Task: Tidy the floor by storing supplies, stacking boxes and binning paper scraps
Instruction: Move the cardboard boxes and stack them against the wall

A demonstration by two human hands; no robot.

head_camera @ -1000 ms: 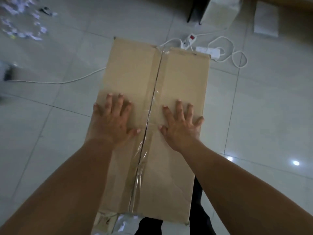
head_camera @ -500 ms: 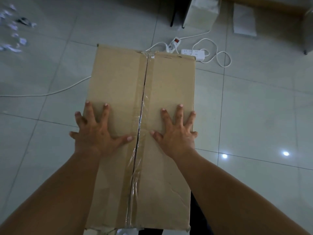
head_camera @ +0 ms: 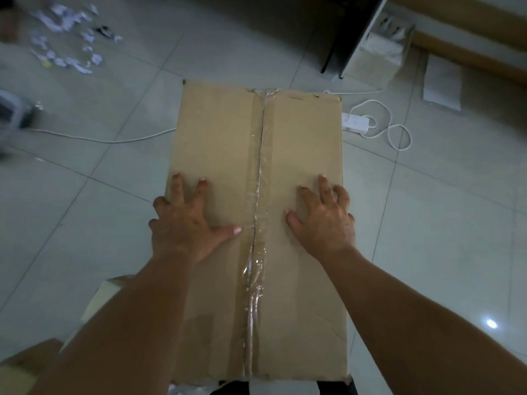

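A large brown cardboard box [head_camera: 222,132] with a clear-taped centre seam fills the middle of the view. My left hand [head_camera: 185,223] rests on its top at the left edge, outer fingers curled over the side. My right hand [head_camera: 325,220] rests on the top at the right edge, fingers likewise hooked over the edge. Both palms press on the cardboard. Torn white paper scraps [head_camera: 65,35] lie scattered on the tiled floor at the far left.
A white power strip [head_camera: 358,125] with a looped cable lies right of the box. A paper bag [head_camera: 379,49] and a flat packet [head_camera: 442,81] sit at the back right. Another cardboard box [head_camera: 25,363] shows at lower left. A white cable [head_camera: 99,138] crosses the floor.
Both hands slid outward from near the seam to the box's side edges, fingers now wrapping over them. The view shifted, and the box now covers part of the power strip.
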